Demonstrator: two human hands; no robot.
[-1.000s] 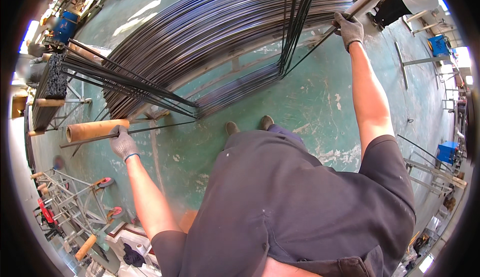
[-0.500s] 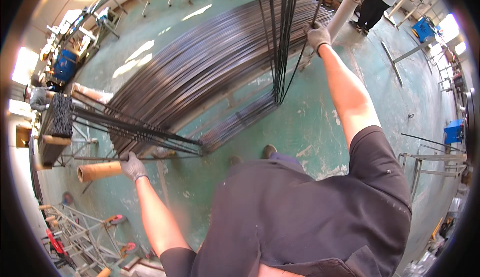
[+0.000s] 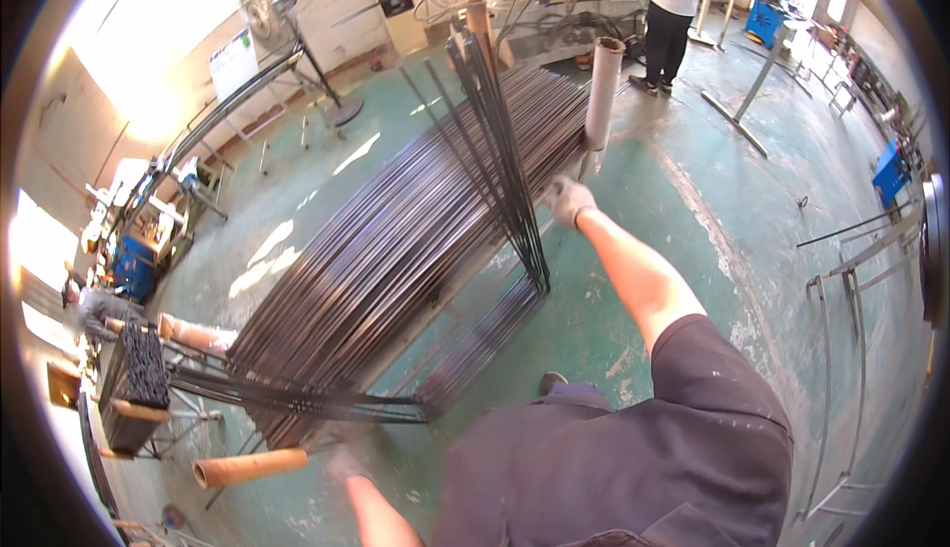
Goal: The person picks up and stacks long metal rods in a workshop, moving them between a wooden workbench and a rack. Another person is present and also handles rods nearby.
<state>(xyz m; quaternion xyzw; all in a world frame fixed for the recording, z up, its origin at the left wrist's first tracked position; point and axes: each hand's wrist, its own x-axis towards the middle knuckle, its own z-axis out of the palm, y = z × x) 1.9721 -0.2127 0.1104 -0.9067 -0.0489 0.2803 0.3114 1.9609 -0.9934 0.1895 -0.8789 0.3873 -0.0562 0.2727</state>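
Note:
Many long dark metal rods (image 3: 396, 240) lie side by side on a low rack in front of me. Nearer, several black rods (image 3: 485, 334) are bent into a U shape, with their ends rising on the right and reaching out to the left. My right hand (image 3: 571, 201), in a grey glove, is just right of the upright rod ends, fingers loosely apart and no rod visible in them. My left hand (image 3: 343, 464), also gloved, is smeared by motion beside a brown cardboard tube (image 3: 252, 468) at the rack's near left end; its fingers cannot be made out.
A pale tube (image 3: 604, 92) stands at the rack's far right corner. A person in white (image 3: 678, 3) stands at machinery behind it; another person in grey (image 3: 104, 312) is at far left, near a stack of black stock (image 3: 139, 379). Metal frames (image 3: 851, 349) stand on the right.
My view has tilted up and shifted. My right hand has come away from the rod it was at and moved nearer. My left hand has moved off the cardboard tube's end.

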